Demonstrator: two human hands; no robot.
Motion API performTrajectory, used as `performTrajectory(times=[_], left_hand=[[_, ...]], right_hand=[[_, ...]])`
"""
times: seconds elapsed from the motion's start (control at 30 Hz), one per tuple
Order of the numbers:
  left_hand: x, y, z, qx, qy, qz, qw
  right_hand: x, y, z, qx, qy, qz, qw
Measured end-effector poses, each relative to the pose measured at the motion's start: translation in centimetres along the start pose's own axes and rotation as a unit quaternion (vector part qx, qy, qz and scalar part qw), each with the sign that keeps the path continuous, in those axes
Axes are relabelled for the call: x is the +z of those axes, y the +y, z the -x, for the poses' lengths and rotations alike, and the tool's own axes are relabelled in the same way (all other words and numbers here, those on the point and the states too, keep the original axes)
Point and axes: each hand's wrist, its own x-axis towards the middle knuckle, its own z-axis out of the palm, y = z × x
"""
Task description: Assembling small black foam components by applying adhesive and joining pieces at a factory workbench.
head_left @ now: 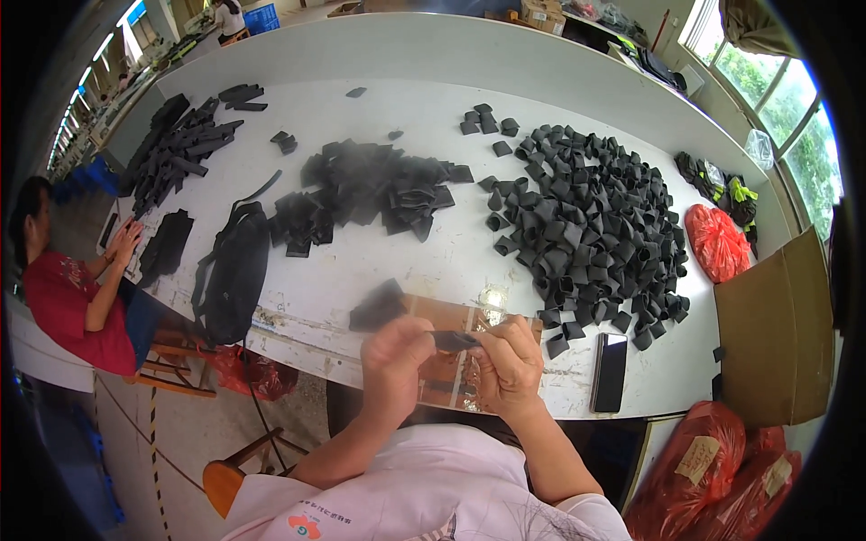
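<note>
Between my two hands a small black fabric piece (454, 340) is stretched above the table's near edge. My left hand (397, 359) pinches its left end, and my right hand (508, 362) pinches its right end with closed fingers. Beneath them lies a brown board (440, 315) with clear tape on it. A few flat black pieces (374, 307) lie just beyond my left hand. To the right spreads a large heap of black fabric loops (595, 216). Flat black pieces (361, 185) form another pile at the table's middle.
A phone (610, 371) lies right of my hands, near a cardboard box (776, 334) and red bags (690, 469). A black bag (233, 270) rests to the left. Beyond it a co-worker (81, 279) in red sits by black strips (180, 149). A low partition (433, 59) closes the table's far side.
</note>
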Motion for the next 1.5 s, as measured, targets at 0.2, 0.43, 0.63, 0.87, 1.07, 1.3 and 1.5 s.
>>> performTrajectory(times=[0.2,0.43,0.63,0.87,1.07,1.3,1.5], left_hand=[[0.4,1.3,-0.8,0.055,-0.054,-0.098,0.992],[0.9,1.7,-0.6,0.109,-0.059,-0.179,0.976],[-0.6,0.8,-0.6,0.063,-0.037,-0.122,0.990],[-0.7,1.3,-0.8,0.054,-0.058,-0.130,0.988],[1.0,1.9,-1.2,0.123,-0.059,-0.195,0.971],[1.1,2.4,-2.5,0.188,-0.153,-0.364,0.899],[2.1,2.0,-2.6,0.346,-0.143,-0.437,0.818]], right_hand=[[-0.4,0.3,-0.5,0.049,-0.017,-0.072,0.996],[0.2,1.5,0.6,0.067,-0.062,-0.085,0.992],[-1.3,-1.1,-1.7,0.112,-0.029,-0.072,0.991],[-1.0,0.6,-1.4,0.030,-0.111,-0.055,0.992],[-0.5,1.1,-0.5,0.024,-0.053,-0.074,0.996],[-1.5,-0.3,-1.7,0.043,-0.089,-0.055,0.994],[-1.1,0.3,-0.5,0.091,-0.059,-0.103,0.989]])
